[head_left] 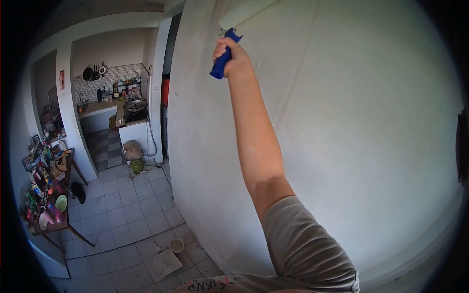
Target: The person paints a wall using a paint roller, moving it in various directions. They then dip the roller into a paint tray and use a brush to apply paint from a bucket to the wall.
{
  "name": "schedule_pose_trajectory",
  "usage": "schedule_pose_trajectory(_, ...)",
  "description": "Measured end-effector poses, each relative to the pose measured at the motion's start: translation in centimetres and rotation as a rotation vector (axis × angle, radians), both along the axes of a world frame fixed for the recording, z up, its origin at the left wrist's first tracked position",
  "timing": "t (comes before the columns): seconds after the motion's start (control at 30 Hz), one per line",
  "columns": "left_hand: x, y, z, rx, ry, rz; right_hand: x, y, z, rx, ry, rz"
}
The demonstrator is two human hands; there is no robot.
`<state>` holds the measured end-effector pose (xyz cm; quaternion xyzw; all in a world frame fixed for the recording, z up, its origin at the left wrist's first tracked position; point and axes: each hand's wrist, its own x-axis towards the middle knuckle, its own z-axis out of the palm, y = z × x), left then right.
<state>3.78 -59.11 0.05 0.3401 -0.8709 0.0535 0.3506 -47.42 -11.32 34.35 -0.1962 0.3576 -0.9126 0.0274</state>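
Observation:
Raised high at the upper middle, my right hand (pixel 233 54) is closed around the blue handle of a paint roller (pixel 222 62). The pale roller sleeve (pixel 244 13) lies against the upper part of the white wall (pixel 342 136), partly cut off by the top edge of the view. Faint brownish streaks run down the wall near it. My arm reaches up from a grey-brown short sleeve. My left hand does not show.
A round tub (pixel 176 245) and a flat pale sheet (pixel 166 262) lie on the tiled floor (pixel 119 195). At the left stands a cluttered wooden table (pixel 62 225). Farther back are a kitchen counter (pixel 100 105), a pan (pixel 135 105) and a green gas cylinder (pixel 137 166).

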Motion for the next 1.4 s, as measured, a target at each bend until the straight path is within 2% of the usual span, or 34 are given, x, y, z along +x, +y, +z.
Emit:
schedule_pose_trajectory(0.07, -1.4, 0.4, -0.5, 0.282, 0.219, -0.143, -0.4, -0.9, -1.7, -0.033, 0.073, 0.015)
schedule_pose_trajectory(0.1, -1.8, 0.9, -0.1, 0.233, 0.177, -0.147, 0.0, -1.2, -3.3, -0.07, 0.142, 0.029)
schedule_pose_trajectory(0.27, 0.1, -0.3, -0.9, 0.236, 0.148, -0.076, 10.1, 2.5, -22.4, -0.145, -0.036, -0.019)
schedule_pose_trajectory(0.33, 1.9, -1.0, -1.7, 0.202, 0.132, 0.022, 16.3, 4.2, -28.1, -0.111, -0.209, -0.116)
schedule_pose_trajectory(0.37, 2.4, -1.6, -2.7, 0.279, 0.182, 0.079, 19.0, 4.5, -30.2, 0.013, -0.22, -0.177)
schedule_pose_trajectory(0.4, 2.6, -1.6, -2.9, 0.294, 0.185, 0.083, 21.3, 4.2, -31.5, 0.046, -0.28, -0.268)
schedule_pose_trajectory(0.47, 1.5, -1.7, -2.4, 0.239, -0.071, 0.144, 24.5, 5.0, -33.3, 0.154, -0.325, -0.356)
schedule_pose_trajectory(0.53, -2.0, -1.3, -2.2, 0.292, -0.072, 0.06, 27.3, 5.2, -34.2, 0.215, -0.36, -0.413)
schedule_pose_trajectory(0.6, -7.3, -1.1, -3.7, 0.373, -0.082, -0.153, 29.8, 5.1, -33.9, 0.389, -0.374, -0.558)
schedule_pose_trajectory(0.63, -10.2, 0.0, -2.9, 0.402, -0.086, -0.255, 30.8, 5.5, -33.4, 0.479, -0.401, -0.59)
schedule_pose_trajectory(0.67, -13.1, 1.8, -1.9, 0.558, -0.114, -0.394, 31.7, 5.8, -33.2, 0.562, -0.434, -0.614)
schedule_pose_trajectory(0.7, -16.8, 2.7, -3.3, 0.75, -0.007, -0.516, 32.2, 6.1, -33.2, 0.611, -0.418, -0.649)
schedule_pose_trajectory(0.73, -21.0, 2.8, -8.4, 0.396, 0.136, -0.75, 33.6, 6.5, -32.9, 0.609, -0.404, -0.669)
schedule_pose_trajectory(0.77, -24.2, 4.8, -9.3, 0.029, 0.282, -0.952, 34.8, 6.7, -32.3, 0.674, -0.429, -0.69)
schedule_pose_trajectory(0.8, -26.3, 7.0, -10.2, 0.292, 0.205, -1.06, 36.2, 7.0, -31.5, 0.741, -0.455, -0.711)
schedule_pose_trajectory(0.83, -26.7, 11.1, -6.9, 0.554, 0.117, -1.165, 37.7, 7.1, -30.4, 0.674, -0.445, -0.755)
schedule_pose_trajectory(0.9, -28.4, 16.1, -5.6, 0.539, 0.202, -1.383, 40.3, 7.6, -28.2, 0.612, -0.404, -0.818)
schedule_pose_trajectory(0.93, -28.2, 17.8, -4.3, 0.526, 0.201, -1.414, 41.6, 7.9, -26.8, 0.556, -0.373, -0.851)
schedule_pose_trajectory(1.0, -27.9, 20.7, -2.1, 0.641, 0.059, -1.65, 44.4, 9.0, -23.7, 0.501, -0.235, -0.903)
schedule_pose_trajectory(1.13, -28.4, 21.8, -0.9, 0.628, -0.049, -1.788, 47.5, 9.2, -17.3, 0.963, -0.229, -1.816)
schedule_pose_trajectory(1.2, -27.8, 21.2, 0.7, 0.712, -0.26, -1.723, 48.4, 7.9, -15.1, 0.966, -0.157, -2.024)
schedule_pose_trajectory(1.27, -28.2, 20.5, 0.8, 0.672, -0.205, -1.73, 49.5, 7.1, -13.3, 0.999, -0.217, -2.037)
schedule_pose_trajectory(1.33, -29.3, 19.5, 0.6, 0.625, -0.159, -1.737, 50.0, 7.0, -13.0, 1.192, -0.187, -2.02)
schedule_pose_trajectory(1.4, -29.5, 19.2, 1.2, 0.562, -0.113, -1.719, 50.4, 8.5, -12.2, 1.209, -0.137, -2.075)
